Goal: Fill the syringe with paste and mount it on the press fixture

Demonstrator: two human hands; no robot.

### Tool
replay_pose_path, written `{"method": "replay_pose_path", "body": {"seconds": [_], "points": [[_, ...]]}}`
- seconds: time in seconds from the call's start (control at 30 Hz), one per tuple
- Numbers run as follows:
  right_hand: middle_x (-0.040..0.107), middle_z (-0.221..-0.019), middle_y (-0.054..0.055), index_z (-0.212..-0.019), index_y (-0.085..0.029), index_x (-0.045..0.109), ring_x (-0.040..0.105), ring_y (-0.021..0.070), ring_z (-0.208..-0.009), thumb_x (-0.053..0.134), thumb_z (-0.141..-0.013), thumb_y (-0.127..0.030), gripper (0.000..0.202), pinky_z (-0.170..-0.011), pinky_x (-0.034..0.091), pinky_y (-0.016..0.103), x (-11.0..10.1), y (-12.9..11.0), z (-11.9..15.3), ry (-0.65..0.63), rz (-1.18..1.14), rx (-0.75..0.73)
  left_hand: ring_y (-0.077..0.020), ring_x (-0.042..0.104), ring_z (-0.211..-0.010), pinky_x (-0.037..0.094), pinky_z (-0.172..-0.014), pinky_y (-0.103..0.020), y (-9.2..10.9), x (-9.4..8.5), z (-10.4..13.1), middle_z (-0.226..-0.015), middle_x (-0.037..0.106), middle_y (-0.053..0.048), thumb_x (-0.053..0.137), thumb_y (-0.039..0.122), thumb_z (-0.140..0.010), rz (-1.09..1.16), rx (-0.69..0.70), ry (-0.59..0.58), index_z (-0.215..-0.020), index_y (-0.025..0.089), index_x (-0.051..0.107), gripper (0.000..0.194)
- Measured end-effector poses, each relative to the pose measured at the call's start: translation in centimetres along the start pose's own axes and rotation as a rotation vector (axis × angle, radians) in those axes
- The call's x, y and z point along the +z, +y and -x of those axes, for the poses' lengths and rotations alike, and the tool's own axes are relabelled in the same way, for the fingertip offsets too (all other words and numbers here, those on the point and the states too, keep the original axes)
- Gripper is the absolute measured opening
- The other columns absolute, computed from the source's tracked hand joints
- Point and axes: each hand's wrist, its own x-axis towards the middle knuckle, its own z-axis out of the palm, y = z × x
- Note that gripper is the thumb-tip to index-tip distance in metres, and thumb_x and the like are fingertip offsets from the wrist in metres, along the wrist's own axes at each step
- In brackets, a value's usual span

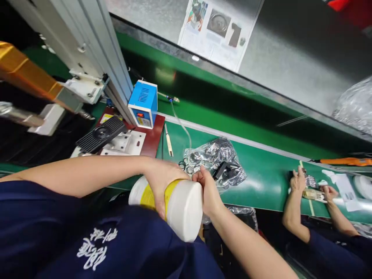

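Observation:
A white plastic jar (186, 209) with a yellow band lies tilted against my body, its flat end toward the right. My left hand (164, 180) wraps over its top and grips it around the band. My right hand (207, 190) is by the jar's far right side, fingers curled and thumb up; what they hold, if anything, is hidden. Just beyond both hands lies a clear plastic bag (229, 155) with small dark parts. Some black rings (182, 164) rest at its left edge.
A blue box (143, 102) with a red switch stands beside a metal post. Left of it, a black ribbed part (101, 133) sits on a fixture. A tool with a pale handle (168, 143) lies on the green bench (261, 166). At right, a co-worker's hands (299, 180) handle small parts.

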Motion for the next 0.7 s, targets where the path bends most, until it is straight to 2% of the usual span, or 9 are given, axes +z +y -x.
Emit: {"method": "replay_pose_path", "body": {"seconds": [0.07, 0.13, 0.27, 0.37, 0.53, 0.7], "points": [[0.040, -0.050, -0.004, -0.057, -0.022, 0.047, 0.035, 0.0130, -0.047, 0.043, -0.082, -0.071, 0.055, -0.048, 0.027, 0.029, 1.7, 2.3, 1.7, 0.004, -0.018, 0.012, -0.0219, 0.063, -0.083, 0.049, -0.075, -0.029, -0.8, 1.9, 1.5, -0.095, 0.068, -0.002, 0.086, 0.056, -0.042, 0.142, -0.050, -0.068, -0.107, 0.019, 0.060, 0.079], [0.044, -0.055, -0.003, -0.060, -0.022, 0.051, 0.038, 0.0134, -0.052, 0.043, -0.086, -0.066, 0.052, -0.053, 0.030, 0.029, 2.4, 3.1, 2.7, -0.005, 0.047, -0.112, -0.0203, 0.062, -0.080, 0.048, -0.071, -0.026, -1.3, 3.0, 2.3, -0.091, 0.068, -0.001, 0.086, 0.055, -0.043, 0.183, -0.103, -0.090, -0.102, 0.018, 0.062, 0.073], [0.053, -0.067, 0.001, -0.064, -0.021, 0.057, 0.048, 0.0164, -0.067, 0.037, -0.094, -0.051, 0.046, -0.068, 0.036, 0.031, 3.1, 2.3, 4.3, -0.104, 0.326, -0.487, -0.0179, 0.061, -0.073, 0.045, -0.062, -0.024, -0.7, 3.6, 3.5, -0.081, 0.067, 0.001, 0.083, 0.057, -0.048, 0.171, -0.189, -0.180, -0.093, 0.018, 0.062, 0.063], [0.055, -0.072, 0.002, -0.069, -0.022, 0.057, 0.052, 0.0179, -0.072, 0.034, -0.097, -0.044, 0.042, -0.071, 0.037, 0.033, 4.2, 1.5, 5.3, -0.147, 0.424, -0.669, -0.0184, 0.061, -0.071, 0.045, -0.062, -0.025, 0.1, 3.8, 4.9, -0.080, 0.067, 0.001, 0.082, 0.060, -0.049, 0.138, -0.192, -0.160, -0.093, 0.019, 0.063, 0.062], [0.052, -0.068, 0.002, -0.067, -0.024, 0.052, 0.050, 0.0181, -0.068, 0.030, -0.099, -0.040, 0.042, -0.067, 0.036, 0.033, 6.3, 1.3, 5.8, -0.316, 0.507, -0.730, -0.0190, 0.061, -0.066, 0.045, -0.058, -0.026, 0.3, 4.6, 6.9, -0.072, 0.066, 0.002, 0.083, 0.059, -0.044, 0.174, -0.236, -0.110, -0.088, 0.019, 0.066, 0.061], [0.045, -0.063, 0.001, -0.064, -0.024, 0.045, 0.044, 0.0168, -0.061, 0.028, -0.099, -0.044, 0.044, -0.061, 0.033, 0.033, 7.0, 0.7, 5.9, -0.428, 0.579, -0.712, -0.0205, 0.062, -0.069, 0.047, -0.062, -0.028, 0.4, 5.2, 7.1, -0.073, 0.068, 0.001, 0.084, 0.059, -0.044, 0.217, -0.182, -0.091, -0.089, 0.020, 0.068, 0.062]]}}
